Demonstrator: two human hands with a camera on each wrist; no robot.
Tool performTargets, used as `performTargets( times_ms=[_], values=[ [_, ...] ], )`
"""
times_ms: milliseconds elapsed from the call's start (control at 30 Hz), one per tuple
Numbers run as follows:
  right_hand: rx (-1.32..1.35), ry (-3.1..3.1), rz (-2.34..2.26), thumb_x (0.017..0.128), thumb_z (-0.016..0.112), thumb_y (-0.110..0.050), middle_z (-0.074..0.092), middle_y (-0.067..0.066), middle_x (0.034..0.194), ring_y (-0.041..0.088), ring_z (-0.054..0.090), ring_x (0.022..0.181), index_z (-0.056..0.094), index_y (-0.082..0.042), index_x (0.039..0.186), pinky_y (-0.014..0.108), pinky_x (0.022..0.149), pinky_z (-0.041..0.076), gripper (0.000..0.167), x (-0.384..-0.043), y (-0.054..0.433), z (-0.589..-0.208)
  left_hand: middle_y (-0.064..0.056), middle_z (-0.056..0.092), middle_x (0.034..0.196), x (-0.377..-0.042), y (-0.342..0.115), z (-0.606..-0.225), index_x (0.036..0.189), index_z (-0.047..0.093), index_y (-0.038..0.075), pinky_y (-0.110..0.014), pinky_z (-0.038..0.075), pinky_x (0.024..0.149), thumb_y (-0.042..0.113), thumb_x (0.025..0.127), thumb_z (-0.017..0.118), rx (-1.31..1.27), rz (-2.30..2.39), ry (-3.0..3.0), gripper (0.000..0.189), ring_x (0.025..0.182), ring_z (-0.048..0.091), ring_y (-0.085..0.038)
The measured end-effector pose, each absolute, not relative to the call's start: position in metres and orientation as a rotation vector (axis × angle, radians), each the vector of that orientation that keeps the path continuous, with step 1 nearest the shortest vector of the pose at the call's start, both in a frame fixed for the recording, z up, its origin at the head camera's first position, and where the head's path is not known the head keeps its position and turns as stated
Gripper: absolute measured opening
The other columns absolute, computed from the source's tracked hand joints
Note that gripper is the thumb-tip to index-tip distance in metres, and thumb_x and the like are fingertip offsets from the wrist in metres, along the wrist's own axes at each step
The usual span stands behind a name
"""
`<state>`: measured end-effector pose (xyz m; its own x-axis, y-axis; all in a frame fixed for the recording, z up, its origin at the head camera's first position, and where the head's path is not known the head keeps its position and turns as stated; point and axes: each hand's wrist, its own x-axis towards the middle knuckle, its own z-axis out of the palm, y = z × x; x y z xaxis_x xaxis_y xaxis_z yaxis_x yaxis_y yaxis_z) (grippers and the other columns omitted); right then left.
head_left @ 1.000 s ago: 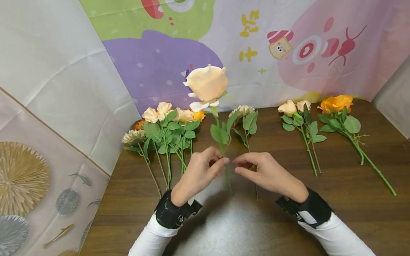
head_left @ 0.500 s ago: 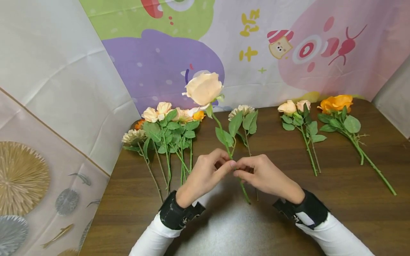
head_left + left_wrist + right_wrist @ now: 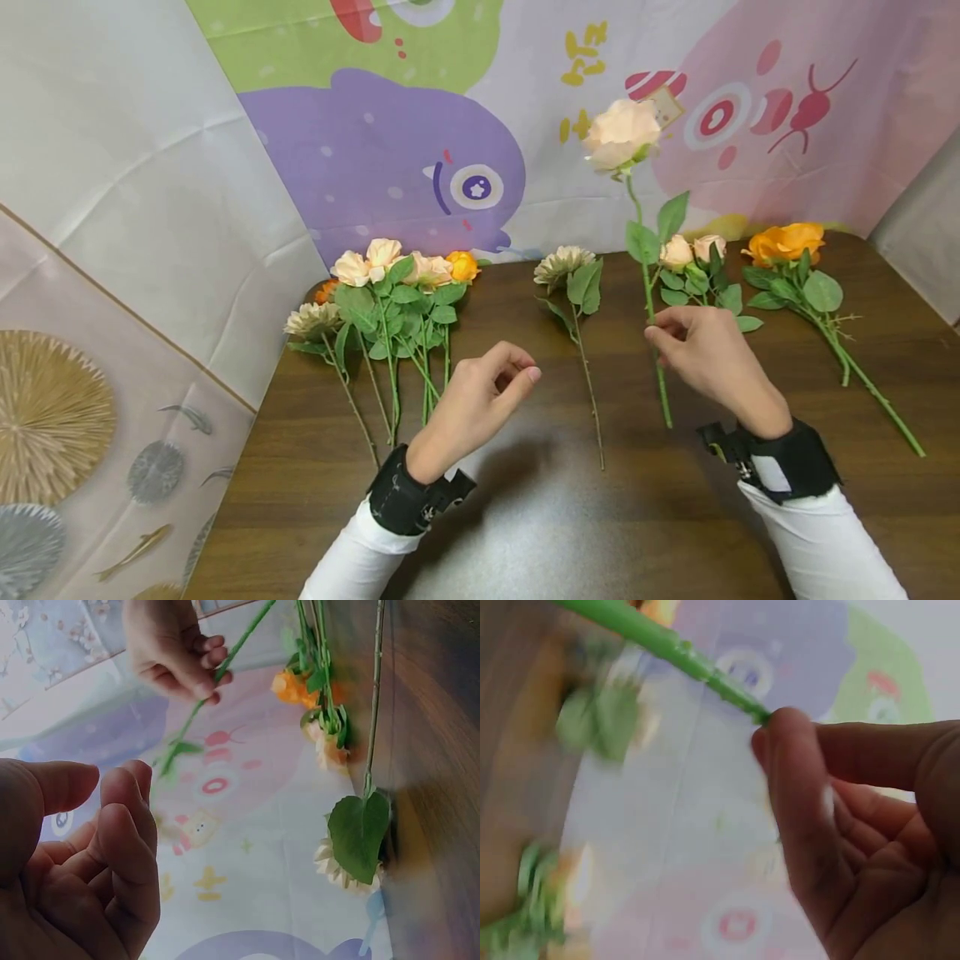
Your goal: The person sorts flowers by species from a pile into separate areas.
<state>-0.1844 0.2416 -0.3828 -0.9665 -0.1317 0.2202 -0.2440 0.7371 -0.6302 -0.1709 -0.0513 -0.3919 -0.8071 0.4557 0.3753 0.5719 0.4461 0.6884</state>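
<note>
A pale peach rose (image 3: 622, 135) on a long green stem is upright above the table, its bloom level with the backdrop. My right hand (image 3: 708, 354) pinches its stem between thumb and fingertips. In the right wrist view the bare lower end of the stem (image 3: 694, 664) sticks out past the fingertips. My left hand (image 3: 476, 404) hovers near the middle, fingers loosely bent, nothing in it. The left wrist view shows a gap between its thumb and fingers (image 3: 124, 825). Between the two hands a beige many-petalled flower (image 3: 564, 268) lies on the table.
On the left of the brown table (image 3: 585, 533) lies a bunch of peach, orange and beige flowers (image 3: 386, 258). To the right are two small peach roses (image 3: 677, 252) and a large orange flower (image 3: 786, 243). A cartoon cloth (image 3: 420, 150) hangs behind.
The peach rose passed from the left hand to the right hand, which has carried it rightward and up. The left hand let go of the stem and moved slightly left.
</note>
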Motion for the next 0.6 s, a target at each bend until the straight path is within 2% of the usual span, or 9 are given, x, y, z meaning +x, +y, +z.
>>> performTargets(
  times_ms=[133,233,367,600],
  values=[
    [0.183,-2.874,0.887,0.094,0.062,-0.009,0.070,0.012,0.073,0.016,0.063,0.057,0.069,0.009,0.098,0.030,0.052,0.044,0.020,-0.196,0.273,-0.390,0.004,0.068,0.080,-0.171,-0.050,-0.393,0.101,0.065,0.010,-0.022,0.046,0.057,0.015,0.100,0.060,-0.911,-1.289,-2.567,0.007,0.063,0.057,-0.005],
    [0.089,-2.969,0.831,0.094,0.059,-0.009,0.066,0.006,0.065,0.019,0.060,0.057,0.068,0.005,0.084,0.031,0.053,0.041,0.019,-0.203,0.292,-0.397,0.004,0.067,0.080,-0.172,-0.050,-0.394,0.101,0.065,0.010,-0.022,0.046,0.057,0.014,0.099,0.060,-0.913,-1.284,-2.571,0.007,0.063,0.056,-0.005],
    [0.029,-3.039,0.799,0.092,0.058,-0.010,0.056,0.000,0.057,0.020,0.052,0.056,0.059,-0.006,0.063,0.032,0.052,0.035,0.029,-0.210,0.308,-0.409,0.004,0.066,0.078,-0.172,-0.050,-0.395,0.101,0.065,0.010,-0.022,0.045,0.056,0.014,0.099,0.060,-0.917,-1.283,-2.577,0.007,0.062,0.055,-0.005],
    [-0.002,-3.141,0.874,0.092,0.058,-0.011,0.059,-0.001,0.052,0.016,0.058,0.052,0.056,-0.009,0.058,0.031,0.050,0.038,0.034,-0.218,0.318,-0.429,0.005,0.065,0.076,-0.172,-0.049,-0.396,0.100,0.065,0.010,-0.021,0.044,0.055,0.014,0.100,0.059,-0.916,-1.267,-2.596,0.007,0.061,0.055,-0.007]
  ],
)
